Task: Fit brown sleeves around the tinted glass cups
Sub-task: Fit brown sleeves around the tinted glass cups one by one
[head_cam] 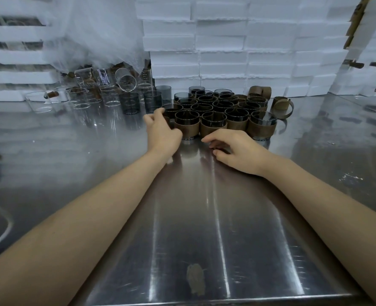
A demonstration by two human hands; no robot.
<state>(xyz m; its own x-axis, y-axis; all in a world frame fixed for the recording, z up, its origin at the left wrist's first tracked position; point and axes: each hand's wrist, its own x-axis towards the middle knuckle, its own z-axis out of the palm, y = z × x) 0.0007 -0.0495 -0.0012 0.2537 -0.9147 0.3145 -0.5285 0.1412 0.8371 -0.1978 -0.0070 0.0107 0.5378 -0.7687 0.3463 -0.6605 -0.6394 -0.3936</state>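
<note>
Steel bench (pixel 204 217); white foam blocks (pixel 226 40) behind the tinted glass cups (pixel 213 107), most in brown sleeves (pixel 213 128). Left hand (pixel 162 131) curled at their left edge, grip unclear; right hand (pixel 235 149) relaxed, empty, before them.

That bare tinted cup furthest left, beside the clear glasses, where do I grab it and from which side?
Grip the bare tinted cup round its upper wall from the near side, likely with the left hand. It stands upright, mouth up, with clear glasses close on its left and another tinted cup on its right; only its front looks free.
</note>
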